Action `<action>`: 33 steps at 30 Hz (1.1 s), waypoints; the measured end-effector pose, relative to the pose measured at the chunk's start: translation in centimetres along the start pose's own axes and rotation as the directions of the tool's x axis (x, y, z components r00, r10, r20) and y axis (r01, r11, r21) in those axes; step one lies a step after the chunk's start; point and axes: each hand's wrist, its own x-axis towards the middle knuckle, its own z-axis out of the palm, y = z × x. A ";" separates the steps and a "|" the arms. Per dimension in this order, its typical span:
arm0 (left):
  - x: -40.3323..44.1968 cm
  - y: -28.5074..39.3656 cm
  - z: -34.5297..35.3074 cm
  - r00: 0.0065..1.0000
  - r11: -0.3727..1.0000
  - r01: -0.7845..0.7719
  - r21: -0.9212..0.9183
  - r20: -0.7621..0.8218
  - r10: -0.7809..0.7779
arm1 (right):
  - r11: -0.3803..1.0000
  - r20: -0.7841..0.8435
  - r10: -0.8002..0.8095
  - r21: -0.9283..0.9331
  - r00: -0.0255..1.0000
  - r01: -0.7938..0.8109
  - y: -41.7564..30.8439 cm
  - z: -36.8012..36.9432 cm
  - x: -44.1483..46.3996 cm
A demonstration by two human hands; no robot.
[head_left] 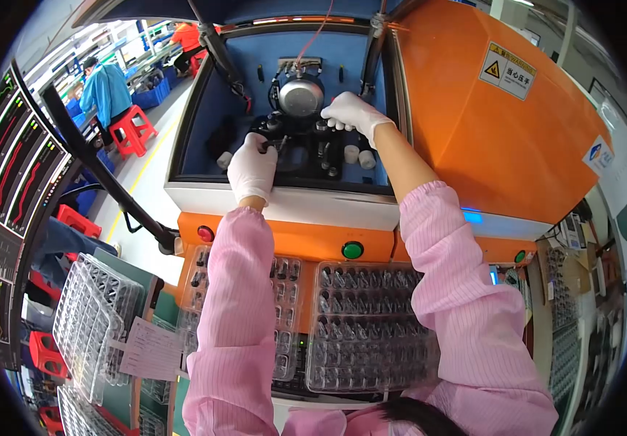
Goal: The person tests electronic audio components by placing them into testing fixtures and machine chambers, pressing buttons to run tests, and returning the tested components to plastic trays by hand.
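Both my hands wear white gloves and reach into the blue-lined chamber (244, 54) of an orange machine. My left hand (252, 171) is at the front left of the black fixture (299, 156), its fingers bent round a small dark part that I cannot name. Higher up and to the right, my right hand (355, 116) has its fingers curled down at the fixture's right side; what its fingertips hold, if anything, is hidden. Between the hands, a round silver metal piece (301, 97) stands at the back of the fixture. White round knobs (358, 155) sit below my right hand.
The raised orange lid (466, 109) stands on the right. A green button (352, 250) and a red button (205, 233) are on the front panel. Clear trays of small dark parts (368, 327) lie before me. A monitor (8, 196) is left; people work behind.
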 end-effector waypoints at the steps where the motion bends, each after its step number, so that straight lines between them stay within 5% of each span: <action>1: 0.0 0.0 -0.1 1.000 1.000 0.001 -0.004 -0.003 -0.001 | 1.000 0.029 -0.012 -0.014 1.000 0.012 0.0 0.0 0.3; 11: 0.1 -0.7 0.4 1.000 1.000 -0.007 -0.019 -0.004 0.007 | 0.997 0.084 0.045 -0.066 0.995 -0.040 0.1 0.6 1.9; 12: 0.3 -0.8 0.5 1.000 1.000 -0.008 -0.019 -0.007 0.008 | 0.937 -0.007 -0.119 -0.331 0.993 0.110 -0.3 1.5 2.2; 14: 0.5 -1.0 0.5 1.000 1.000 -0.006 -0.017 -0.008 0.006 | 0.556 -0.030 -0.474 -0.785 0.880 0.273 -1.2 2.8 2.3; 15: 0.5 -1.1 0.5 1.000 1.000 -0.009 -0.014 -0.011 0.009 | 0.559 -0.029 -0.470 -0.784 0.882 0.272 -1.5 2.6 2.2; 18: 0.5 -1.1 0.6 1.000 1.000 -0.028 -0.007 -0.010 0.028 | 0.860 0.039 -0.095 -0.500 0.995 0.102 -3.6 1.2 0.3; 22: 0.6 -1.2 0.8 0.999 1.000 -0.011 0.002 -0.052 0.011 | 0.966 -0.061 -0.047 -0.256 0.997 0.030 -1.5 1.4 -0.3; 23: 0.6 -1.3 0.8 0.998 1.000 -0.006 -0.016 -0.061 0.005 | 0.967 -0.059 -0.040 -0.255 0.997 0.024 -1.0 2.0 -0.7; 26: 0.6 -1.1 0.9 0.997 0.999 -0.013 -0.035 -0.071 0.010 | 0.892 -0.501 -0.272 -0.451 0.822 0.020 -0.1 4.9 -1.3; 31: 0.8 -1.5 1.2 0.996 0.998 0.001 -0.060 -0.086 -0.006 | 0.866 -0.508 -0.325 -0.498 0.798 0.036 0.8 5.0 -1.7; 33: 1.3 -2.1 1.4 0.993 0.996 -0.030 -0.081 -0.115 0.020 | 0.942 -0.483 -0.284 -0.302 0.828 0.147 2.2 3.5 -3.1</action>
